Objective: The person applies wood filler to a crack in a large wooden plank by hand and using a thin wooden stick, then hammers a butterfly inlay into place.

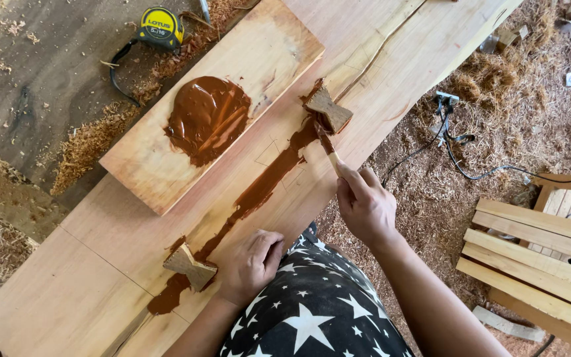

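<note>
My right hand (pixel 363 201) grips a thin wooden stick (pixel 327 147) smeared with brown paste, its tip close to a bow-tie shaped wooden key (pixel 329 110) set in the long pale plank (pixel 54 291). A streak of brown paste (pixel 266 182) runs along the plank's crack down to a second bow-tie key (pixel 190 266). My left hand (pixel 252 263) rests on the plank with curled fingers, right beside that second key. A smaller board (pixel 272 46) lies on the plank and carries a puddle of brown paste (pixel 206 118).
A yellow tape measure (pixel 158 28) lies on the dark bench among sawdust at the top left. Wood shavings cover the floor at the right, with black cables (pixel 457 155) and a slatted wooden pallet (pixel 540 264). My star-patterned clothing (pixel 312 311) shows at the bottom.
</note>
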